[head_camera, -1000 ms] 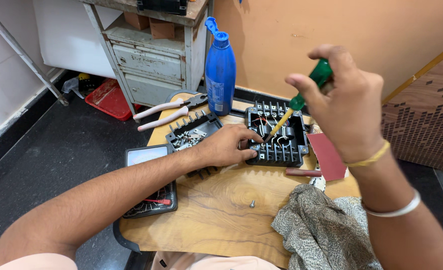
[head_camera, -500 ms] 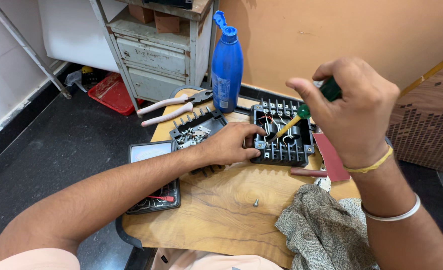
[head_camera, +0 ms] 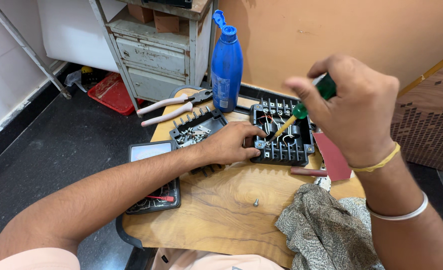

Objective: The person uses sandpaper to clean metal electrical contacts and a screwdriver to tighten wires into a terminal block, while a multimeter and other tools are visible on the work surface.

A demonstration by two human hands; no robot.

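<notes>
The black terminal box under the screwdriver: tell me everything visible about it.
The black terminal box looks like moulded plastic, rectangular and open-topped, lying flat on the wooden table beside the blue bottle. Rows of slotted terminal posts line its far and near edges; thin wires and dark cylindrical parts sit inside. The left hand presses against its left side. The right hand holds a green-handled screwdriver angled down, its tip at the near-left terminals. A red strip lies at its right.

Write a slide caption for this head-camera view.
Left hand steadies a black terminal box while the right hand drives a green-handled screwdriver into it.
</notes>
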